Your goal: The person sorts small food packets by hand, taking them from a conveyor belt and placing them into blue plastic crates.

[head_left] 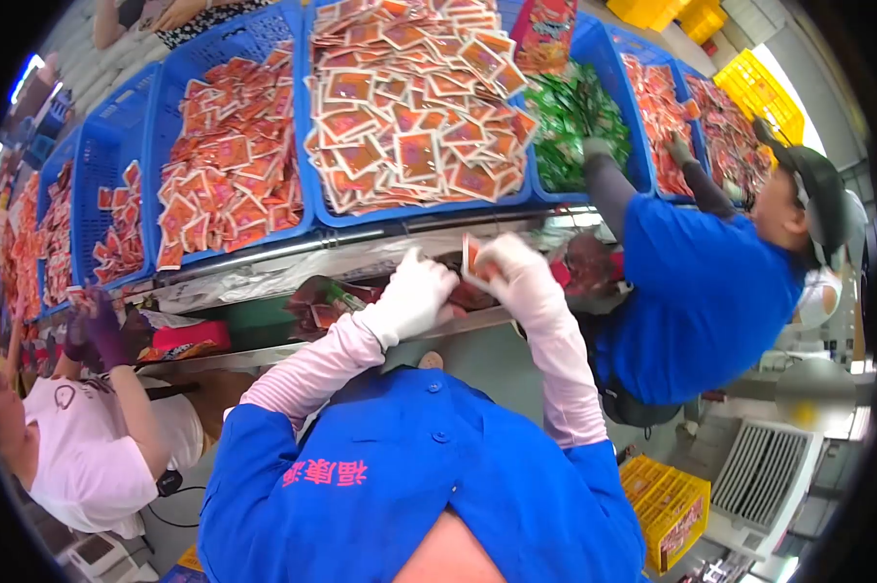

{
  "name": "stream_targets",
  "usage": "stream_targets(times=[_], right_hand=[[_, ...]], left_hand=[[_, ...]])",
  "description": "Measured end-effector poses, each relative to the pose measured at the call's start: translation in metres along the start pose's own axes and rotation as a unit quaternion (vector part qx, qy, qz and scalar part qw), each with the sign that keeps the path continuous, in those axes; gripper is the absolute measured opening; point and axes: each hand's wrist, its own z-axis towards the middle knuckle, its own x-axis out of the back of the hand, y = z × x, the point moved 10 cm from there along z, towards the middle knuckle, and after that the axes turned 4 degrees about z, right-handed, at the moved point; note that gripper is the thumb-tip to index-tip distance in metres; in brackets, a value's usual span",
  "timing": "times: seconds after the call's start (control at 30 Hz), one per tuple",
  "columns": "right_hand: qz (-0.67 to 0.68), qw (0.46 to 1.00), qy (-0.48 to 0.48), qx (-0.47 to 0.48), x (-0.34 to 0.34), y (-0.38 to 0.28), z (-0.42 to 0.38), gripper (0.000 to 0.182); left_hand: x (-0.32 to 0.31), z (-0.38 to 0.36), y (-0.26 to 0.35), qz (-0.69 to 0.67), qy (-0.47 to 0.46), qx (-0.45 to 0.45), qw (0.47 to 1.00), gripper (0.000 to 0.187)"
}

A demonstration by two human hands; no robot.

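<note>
My right hand (513, 267), in a white glove, pinches a small orange packet (472, 257) with a white border. Close by on the left, my left hand (414, 296), also gloved in white, has its fingers curled round the edge of a dark red bag (472, 296). Most of that bag is hidden behind my hands. Just beyond, a blue crate (314, 185) is heaped with orange-and-white packets (417, 155). Another dark bag with some green on it (327, 301) lies on the conveyor channel (254, 325), left of my left hand.
More blue crates (154, 117) with red and orange packets line the far side. One holds green packets (570, 126), with a red bag (543, 37) above. A co-worker in blue (701, 291) reaches in at right; another in white (99, 437) works at left. Yellow crates (667, 505) stand behind.
</note>
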Motion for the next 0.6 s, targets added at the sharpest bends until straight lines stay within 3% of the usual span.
stream_targets(times=[0.03, 0.07, 0.13, 0.2, 0.27, 0.33, 0.37, 0.43, 0.47, 0.5, 0.53, 0.57, 0.6], right_hand=[[-0.062, 0.989, -0.122, -0.053, -0.034, 0.008, -0.002, 0.019], [-0.127, 0.956, -0.242, -0.106, -0.068, 0.019, -0.008, 0.020], [-0.199, 0.879, -0.377, -0.214, -0.148, 0.063, -0.009, 0.027], [-0.197, 0.887, -0.374, -0.186, -0.177, 0.060, -0.007, 0.028], [-0.184, 0.893, -0.383, -0.147, -0.205, 0.061, 0.002, 0.029], [-0.172, 0.898, -0.388, -0.113, -0.224, 0.074, 0.019, 0.031], [-0.162, 0.900, -0.392, -0.106, -0.234, 0.080, 0.022, 0.032], [-0.145, 0.899, -0.400, -0.101, -0.255, 0.094, 0.025, 0.033], [-0.139, 0.894, -0.412, -0.105, -0.194, 0.018, 0.050, 0.032], [-0.031, 0.897, -0.434, -0.073, -0.182, 0.001, 0.061, 0.032], [0.065, 0.903, -0.404, -0.134, -0.156, -0.017, 0.078, 0.028], [0.113, 0.910, -0.355, -0.183, -0.130, -0.032, 0.099, 0.022], [0.085, 0.951, -0.261, -0.144, -0.114, -0.017, 0.125, 0.019]], left_hand=[[0.003, -0.009, 0.003, 0.032, 0.015, -0.037, 0.999, 0.034], [-0.005, -0.016, 0.004, 0.100, -0.029, -0.075, 0.992, 0.020], [-0.008, -0.023, 0.004, 0.086, 0.030, -0.088, 0.992, 0.008], [-0.002, -0.032, 0.020, 0.070, 0.051, -0.125, 0.988, 0.011], [-0.015, -0.048, 0.029, 0.105, -0.010, -0.149, 0.983, 0.010], [0.022, -0.066, 0.009, 0.009, 0.117, -0.140, 0.983, 0.008], [0.032, -0.064, -0.010, -0.005, 0.059, -0.104, 0.993, 0.008], [0.099, -0.075, -0.071, -0.026, 0.136, 0.007, 0.990, 0.008], [0.124, -0.091, -0.112, -0.017, 0.211, 0.041, 0.977, 0.008], [0.140, -0.105, -0.157, -0.006, 0.251, 0.105, 0.962, 0.011], [0.167, -0.116, -0.189, 0.024, 0.297, 0.134, 0.945, 0.009], [0.162, -0.124, -0.240, 0.028, 0.286, 0.210, 0.935, 0.017], [0.153, -0.129, -0.285, 0.019, 0.254, 0.270, 0.929, 0.027]])
